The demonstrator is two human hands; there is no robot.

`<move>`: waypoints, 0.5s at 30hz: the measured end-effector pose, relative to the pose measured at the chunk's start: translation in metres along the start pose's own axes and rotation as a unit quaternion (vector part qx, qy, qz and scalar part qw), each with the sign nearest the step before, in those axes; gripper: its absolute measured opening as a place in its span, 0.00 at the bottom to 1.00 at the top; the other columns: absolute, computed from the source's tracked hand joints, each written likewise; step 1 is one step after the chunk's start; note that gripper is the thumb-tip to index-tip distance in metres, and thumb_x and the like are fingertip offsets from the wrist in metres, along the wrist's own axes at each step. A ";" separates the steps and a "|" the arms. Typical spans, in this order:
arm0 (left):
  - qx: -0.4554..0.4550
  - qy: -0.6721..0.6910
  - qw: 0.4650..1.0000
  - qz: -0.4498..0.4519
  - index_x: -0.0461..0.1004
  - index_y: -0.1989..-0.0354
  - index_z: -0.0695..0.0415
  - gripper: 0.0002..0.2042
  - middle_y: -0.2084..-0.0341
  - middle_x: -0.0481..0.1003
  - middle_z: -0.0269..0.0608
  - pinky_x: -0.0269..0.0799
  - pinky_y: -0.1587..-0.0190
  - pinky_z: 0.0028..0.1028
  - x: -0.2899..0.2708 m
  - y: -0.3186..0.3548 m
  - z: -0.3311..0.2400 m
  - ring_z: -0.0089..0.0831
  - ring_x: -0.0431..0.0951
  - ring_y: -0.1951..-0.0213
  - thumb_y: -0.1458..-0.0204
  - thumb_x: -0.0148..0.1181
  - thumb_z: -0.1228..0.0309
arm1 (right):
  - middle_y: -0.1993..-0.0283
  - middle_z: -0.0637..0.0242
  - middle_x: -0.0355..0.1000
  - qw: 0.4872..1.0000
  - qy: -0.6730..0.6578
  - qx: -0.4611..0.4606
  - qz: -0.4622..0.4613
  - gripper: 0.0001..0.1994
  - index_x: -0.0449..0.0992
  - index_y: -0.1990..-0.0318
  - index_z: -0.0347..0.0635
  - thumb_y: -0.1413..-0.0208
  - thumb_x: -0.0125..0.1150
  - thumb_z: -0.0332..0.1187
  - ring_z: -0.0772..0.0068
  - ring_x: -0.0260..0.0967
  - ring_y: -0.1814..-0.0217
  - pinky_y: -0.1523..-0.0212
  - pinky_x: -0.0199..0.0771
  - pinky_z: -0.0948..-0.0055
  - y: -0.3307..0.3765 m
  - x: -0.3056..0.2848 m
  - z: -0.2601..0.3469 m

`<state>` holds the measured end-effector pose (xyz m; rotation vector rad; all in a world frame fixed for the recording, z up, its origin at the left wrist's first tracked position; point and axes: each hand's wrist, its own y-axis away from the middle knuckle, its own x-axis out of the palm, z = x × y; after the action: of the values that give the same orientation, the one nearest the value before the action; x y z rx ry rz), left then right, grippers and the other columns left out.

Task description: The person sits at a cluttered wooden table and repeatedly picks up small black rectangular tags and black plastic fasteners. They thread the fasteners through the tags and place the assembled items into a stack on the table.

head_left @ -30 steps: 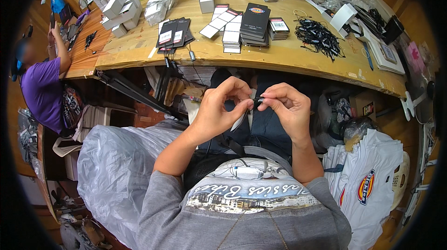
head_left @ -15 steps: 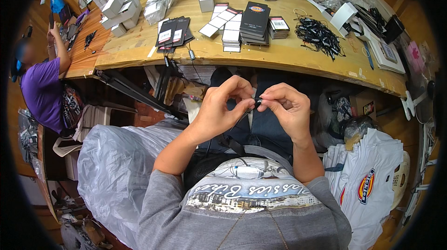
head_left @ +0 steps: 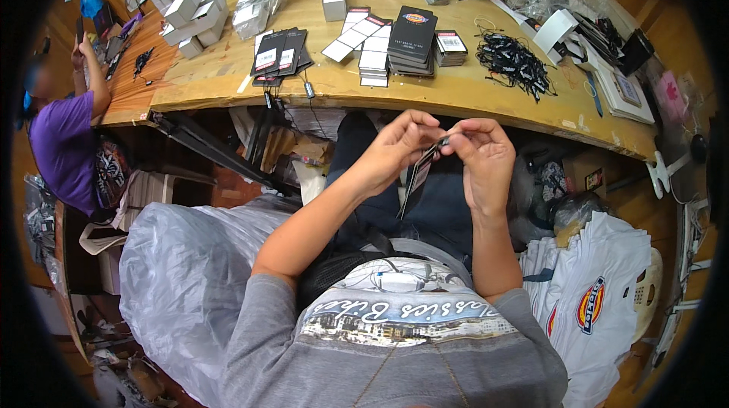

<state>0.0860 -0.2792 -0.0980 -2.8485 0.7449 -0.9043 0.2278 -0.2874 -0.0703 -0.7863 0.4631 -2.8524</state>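
In front of my lap, my left hand (head_left: 399, 151) pinches a thin set of hang tags (head_left: 414, 184), seen nearly edge-on and hanging down between the hands. My right hand (head_left: 484, 159) has thumb and forefinger closed on a small black piece (head_left: 444, 142) at the tags' top end, probably part of a tag string; its exact shape is hidden by the fingers. On the table ahead lie black hang tags with strings (head_left: 282, 52), a stack of black printed tags (head_left: 412, 37), white label cards (head_left: 375, 55) and a heap of black tag strings (head_left: 516, 64).
White boxes (head_left: 196, 13) stand at the table's back left. A large grey plastic bag (head_left: 182, 286) bulges at my left; folded white garments (head_left: 592, 294) lie at my right. A person in a purple shirt (head_left: 68, 146) sits at far left. The table edge (head_left: 524, 115) runs beyond my hands.
Both hands have shifted slightly to the right and their fingers have moved closer together. The tags now hang clearly visible below the left fingers, where before only a small black piece showed.
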 end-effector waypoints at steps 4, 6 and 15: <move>-0.155 0.196 0.967 0.050 0.57 0.56 0.58 0.25 0.59 0.64 0.56 0.61 0.53 0.37 -0.004 -0.012 0.019 0.44 0.64 0.54 0.53 0.40 0.48 | 0.76 0.63 0.68 0.980 0.172 -0.044 -0.089 0.06 0.68 0.72 0.30 0.60 0.56 0.18 0.79 0.66 0.76 0.74 0.66 0.85 -0.025 -0.013 0.004; -0.147 0.105 0.983 0.043 0.55 0.57 0.58 0.19 0.59 0.65 0.56 0.63 0.54 0.36 -0.001 -0.018 0.020 0.43 0.66 0.55 0.53 0.48 0.59 | 0.77 0.66 0.68 0.963 0.240 -0.072 -0.103 0.05 0.68 0.73 0.31 0.60 0.56 0.20 0.81 0.65 0.77 0.75 0.65 0.86 -0.039 -0.018 0.003; -0.166 0.102 0.981 -0.003 0.57 0.63 0.61 0.13 0.67 0.69 0.43 0.71 0.64 0.25 0.000 -0.029 0.028 0.29 0.71 0.63 0.53 0.51 0.70 | 0.82 0.64 0.65 0.861 0.491 -0.115 -0.069 0.06 0.67 0.79 0.34 0.63 0.58 0.24 0.78 0.63 0.82 0.79 0.62 0.80 -0.056 -0.027 -0.004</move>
<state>0.1142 -0.2562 -0.1154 -3.0711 0.9961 -1.1905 0.2458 -0.2280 -0.0681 0.7494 0.8785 -3.1532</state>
